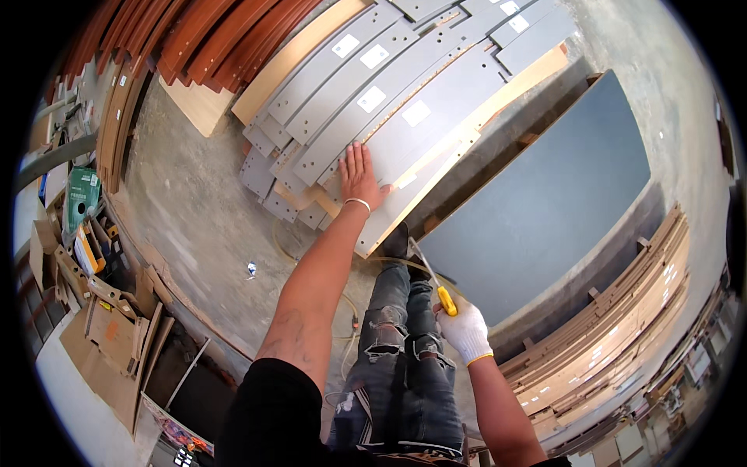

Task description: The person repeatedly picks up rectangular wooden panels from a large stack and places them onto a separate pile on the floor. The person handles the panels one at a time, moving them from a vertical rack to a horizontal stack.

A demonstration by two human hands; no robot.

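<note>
In the head view, the left hand, bare with a pale wristband, lies flat and open on the near end of a stack of grey furniture panels, its 4 fingers stretched forward and the thumb spread to the right; it grips nothing. The right hand, in a white knit glove, is closed around the handle of a yellow-handled hand tool, whose long, thin metal shaft points forward and left, well apart from the left hand. The grey panels have drilled holes and white labels. To their right lies 1 large blue-grey board, and beyond it, at the lower right, are stacked long wood-toned boards. Reddish-brown panels are at the upper left; flattened cardboard lies at the lower left. Torn jeans show between the forearms.
</note>
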